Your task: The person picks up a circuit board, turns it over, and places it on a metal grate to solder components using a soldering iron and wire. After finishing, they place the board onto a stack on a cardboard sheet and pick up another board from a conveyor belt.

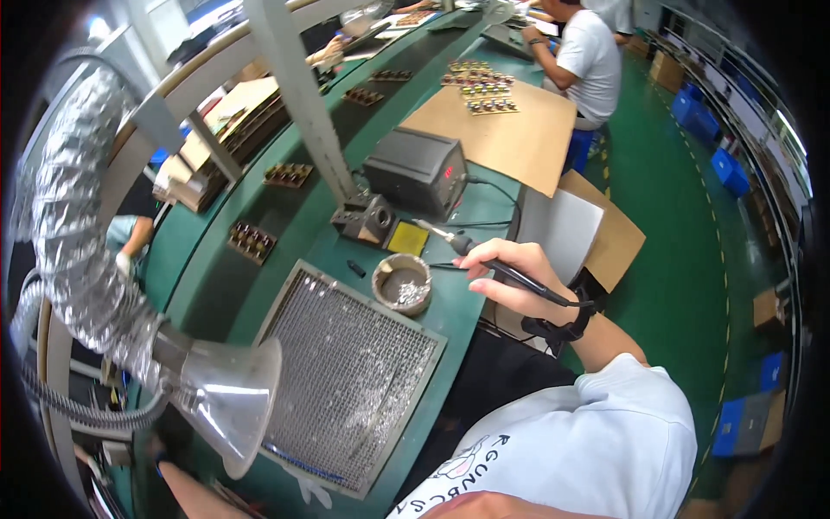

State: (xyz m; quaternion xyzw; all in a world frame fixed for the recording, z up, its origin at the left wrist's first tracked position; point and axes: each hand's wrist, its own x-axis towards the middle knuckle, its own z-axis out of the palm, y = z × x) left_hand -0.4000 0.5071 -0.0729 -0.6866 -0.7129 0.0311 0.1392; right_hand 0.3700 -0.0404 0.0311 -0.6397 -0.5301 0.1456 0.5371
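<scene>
A soldering iron [500, 266] is gripped in the fingers of my right hand [527, 275], its metal tip pointing up and left, close to a yellow sponge [407, 239]. The iron's black cable runs back over my wrist, which wears a black strap. Just below the tip stands a round, crusted pot [402, 284] with silvery bits inside. At the lower left my left hand [154, 450] is dark and smeared beyond a blue wristband; its fingers cannot be made out. Nearest to it is a clear funnel-shaped fume hood [226, 402].
A metal mesh tray [346, 372] speckled with solder lies before me. Behind the pot are an iron stand [363, 219] and a black soldering station [417, 171]. Circuit boards [252, 242] sit on the green belt. A silver duct [82, 190] and a post [298, 95] rise leftward. Another person [592, 65] sits farther off.
</scene>
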